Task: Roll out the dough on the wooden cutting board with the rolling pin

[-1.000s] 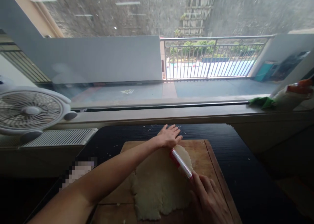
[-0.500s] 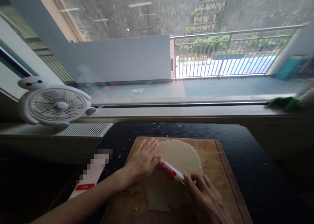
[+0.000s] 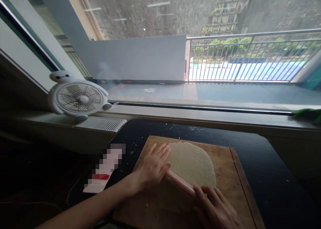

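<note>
A flat sheet of pale dough (image 3: 190,158) lies on a wooden board (image 3: 227,165). Across it slants a slim rolling pin (image 3: 182,183), pinkish and slightly blurred. My left hand (image 3: 152,163) rests over the pin's far left end, fingers stretched out flat towards the dough's upper left edge, thumb beside the pin. At the near right end, my right hand (image 3: 215,204) is closed on the pin with bent fingers. Both pin ends are hidden under the hands, and the dough's near part is in shadow.
The board sits on a black table (image 3: 250,152) with flour crumbs near its back edge. A pink-and-white packet (image 3: 105,170), partly blurred out, lies left of the board. A white fan (image 3: 80,98) stands by the window. Something green (image 3: 307,116) is on the sill.
The pin has rolled, so its red printed label no longer shows. Both hands keep their places on it. The whole view has shifted, with the scene sliding right.
</note>
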Demonstrator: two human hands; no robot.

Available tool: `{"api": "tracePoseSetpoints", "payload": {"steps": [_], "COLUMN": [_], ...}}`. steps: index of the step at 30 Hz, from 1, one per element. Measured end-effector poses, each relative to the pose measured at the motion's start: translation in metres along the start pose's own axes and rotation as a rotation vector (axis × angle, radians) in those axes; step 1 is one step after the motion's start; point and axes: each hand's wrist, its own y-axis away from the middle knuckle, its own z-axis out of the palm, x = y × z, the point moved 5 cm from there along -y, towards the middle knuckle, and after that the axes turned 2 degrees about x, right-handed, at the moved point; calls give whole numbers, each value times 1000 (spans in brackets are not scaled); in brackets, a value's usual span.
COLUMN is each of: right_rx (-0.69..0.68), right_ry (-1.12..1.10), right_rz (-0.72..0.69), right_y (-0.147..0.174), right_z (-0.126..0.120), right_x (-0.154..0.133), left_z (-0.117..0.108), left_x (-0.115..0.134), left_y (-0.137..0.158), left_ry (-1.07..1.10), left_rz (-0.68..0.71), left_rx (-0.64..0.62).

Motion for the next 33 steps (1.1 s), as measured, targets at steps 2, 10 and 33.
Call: {"api": "tracePoseSetpoints", "payload": {"steps": [2, 10, 33], "right_rx": [6, 79, 167], "right_ry": [15, -46, 34], "right_rz": [-13, 128, 141], "right_y": [1, 6, -1], "right_z": [-1, 13, 5], "right_x": [3, 17, 28], "left_z": [-3, 6, 10], "left_x": [1, -16, -21], "left_y": [36, -28, -56], "left_ry": [-34, 17, 23], "left_rz": [8, -115, -148], "left_rx": [57, 32, -16]}}
